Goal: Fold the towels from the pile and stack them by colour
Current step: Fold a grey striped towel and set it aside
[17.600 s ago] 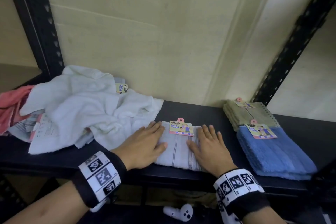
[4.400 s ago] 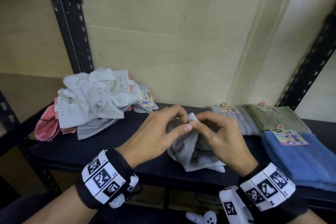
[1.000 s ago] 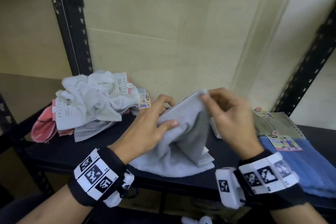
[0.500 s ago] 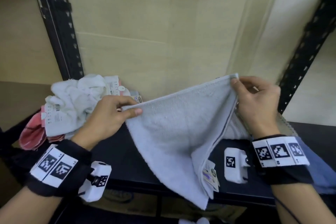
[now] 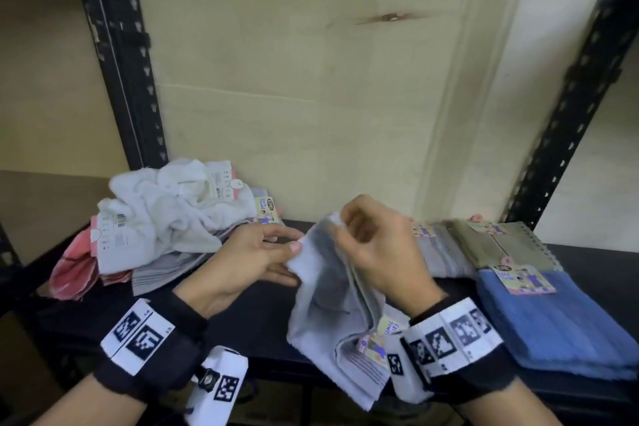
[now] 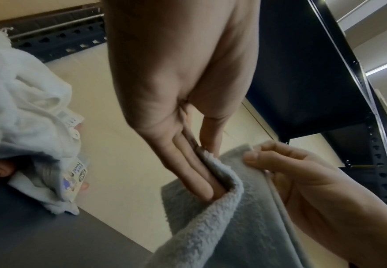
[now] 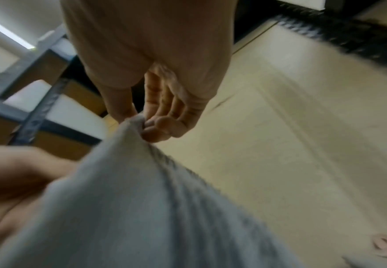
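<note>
A light grey towel [image 5: 325, 304] hangs doubled over the black shelf's front edge [image 5: 262, 332], its paper label low on the right. My left hand [image 5: 294, 249] pinches one upper corner between thumb and straight fingers, plain in the left wrist view [image 6: 210, 163]. My right hand [image 5: 337, 221] pinches the other upper corner, close beside the left; in the right wrist view the right hand [image 7: 137, 121] holds the towel [image 7: 142, 199] by its tip. The unfolded pile [image 5: 166, 214] of white, striped and pink towels lies at the left.
Right of my hands lie folded towels: a grey striped one [image 5: 442, 252], an olive one [image 5: 501, 242] behind, and a blue one [image 5: 553, 315] in front. Black rack posts [image 5: 121, 55] stand at both sides, with a pale board behind.
Half a second ago the towel was stretched wide and high between my hands. They have come together and lower, so the towel now hangs doubled.
</note>
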